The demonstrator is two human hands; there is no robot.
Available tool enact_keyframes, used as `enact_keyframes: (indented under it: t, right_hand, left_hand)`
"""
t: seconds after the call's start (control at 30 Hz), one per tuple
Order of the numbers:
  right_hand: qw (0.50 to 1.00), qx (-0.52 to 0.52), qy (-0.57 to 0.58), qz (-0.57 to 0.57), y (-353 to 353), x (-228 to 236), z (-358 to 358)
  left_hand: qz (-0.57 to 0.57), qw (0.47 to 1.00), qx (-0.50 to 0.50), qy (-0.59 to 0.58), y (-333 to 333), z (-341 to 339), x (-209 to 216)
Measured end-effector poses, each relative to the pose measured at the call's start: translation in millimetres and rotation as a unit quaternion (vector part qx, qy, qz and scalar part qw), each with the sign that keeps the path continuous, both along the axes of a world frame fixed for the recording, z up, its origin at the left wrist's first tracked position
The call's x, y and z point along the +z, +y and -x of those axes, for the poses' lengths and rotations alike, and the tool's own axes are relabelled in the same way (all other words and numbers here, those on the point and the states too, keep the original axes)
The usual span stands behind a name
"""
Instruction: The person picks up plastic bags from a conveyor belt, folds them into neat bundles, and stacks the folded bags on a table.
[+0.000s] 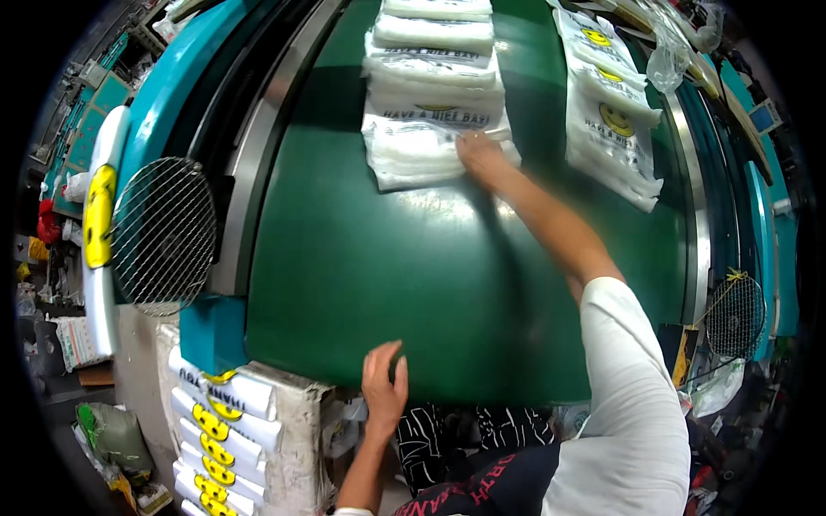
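White plastic bags with yellow smiley faces and dark print lie in an overlapping row [439, 96] on a green conveyor belt [361, 275]. My right hand [482, 157] reaches out to the nearest bundle of plastic bags [411, 155], its fingers curled onto the right part. The thumb is hidden from view. Close to the belt's front edge, my left hand [385, 383] holds nothing; its fingers point up and the thumb stands apart.
A second row of bags [615, 129] lies along the belt's right side. Metal rails [258, 163] flank the belt, with round wire fan guards [165, 234] [736, 316] beyond. More folded bags [225, 430] are stacked at the lower left beside a worn block [292, 430].
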State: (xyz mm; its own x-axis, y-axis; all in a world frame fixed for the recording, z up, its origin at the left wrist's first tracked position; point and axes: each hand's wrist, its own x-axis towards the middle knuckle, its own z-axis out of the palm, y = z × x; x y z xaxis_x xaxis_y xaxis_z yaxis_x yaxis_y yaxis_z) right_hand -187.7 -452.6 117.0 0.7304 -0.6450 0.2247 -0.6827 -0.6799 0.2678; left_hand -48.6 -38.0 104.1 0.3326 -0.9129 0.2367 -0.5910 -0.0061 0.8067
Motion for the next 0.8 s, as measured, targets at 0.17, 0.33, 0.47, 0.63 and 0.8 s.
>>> enact_keyframes:
  t: [0.17,0.33,0.47,0.63,0.8]
  right_hand:
    - [0.989,0.132,-0.067,-0.016,18,31,-19]
    - [0.965,0.115,-0.064,-0.225,152,31,22]
    - [0.947,0.108,-0.039,-0.3,202,25,59]
    - [0.98,0.065,-0.017,-0.186,117,109,9]
    - [0.995,0.077,-0.063,-0.031,67,258,44]
  left_hand:
    - [-0.03,0.974,-0.019,-0.225,-82,-36,6]
    - [-0.069,0.98,0.0,-0.185,-96,-63,-14]
    - [-0.046,0.979,-0.009,-0.198,-109,-67,-56]
    - [0.054,0.998,-0.015,-0.033,-232,-154,-79]
    - [0.124,0.985,-0.11,0.04,-261,-132,120]
